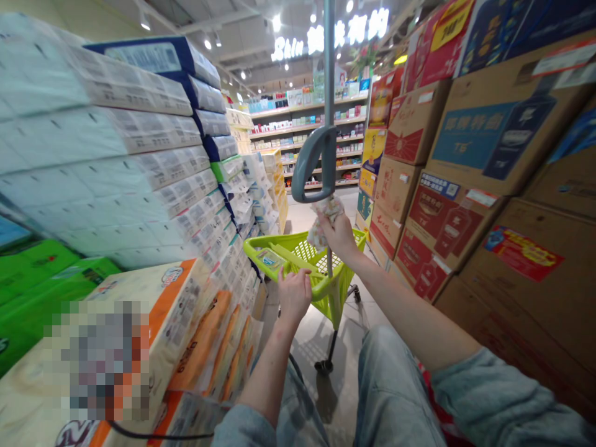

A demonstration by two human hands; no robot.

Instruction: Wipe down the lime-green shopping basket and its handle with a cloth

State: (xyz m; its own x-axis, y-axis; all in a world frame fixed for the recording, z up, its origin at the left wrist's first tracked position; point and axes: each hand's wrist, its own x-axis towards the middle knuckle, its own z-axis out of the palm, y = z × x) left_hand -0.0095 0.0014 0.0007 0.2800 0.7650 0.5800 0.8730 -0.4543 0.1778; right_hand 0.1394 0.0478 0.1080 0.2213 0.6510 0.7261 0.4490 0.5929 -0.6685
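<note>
A yellow-green plastic shopping cart (342,290) stands on wheels before my knees. My left hand (294,294) is closed over the near rim of its basket. From the basket rises a grey metal pole (329,74) with a grey looped handle (305,162) on it. Just under that handle, my right hand (339,234) grips a crumpled, light-coloured patterned cloth (321,231), which lies against the pole. The fingers on the cloth's far side are hidden. A small label (266,259) sits on the cart's left edge.
Stacked white tissue packs (139,167) line the left side, with orange-and-cream packs (186,304) close to my left arm. Cardboard boxes (470,143) are piled high on the right. Stocked shelves (307,127) stand at the aisle's far end. A dark cable (158,434) runs at lower left.
</note>
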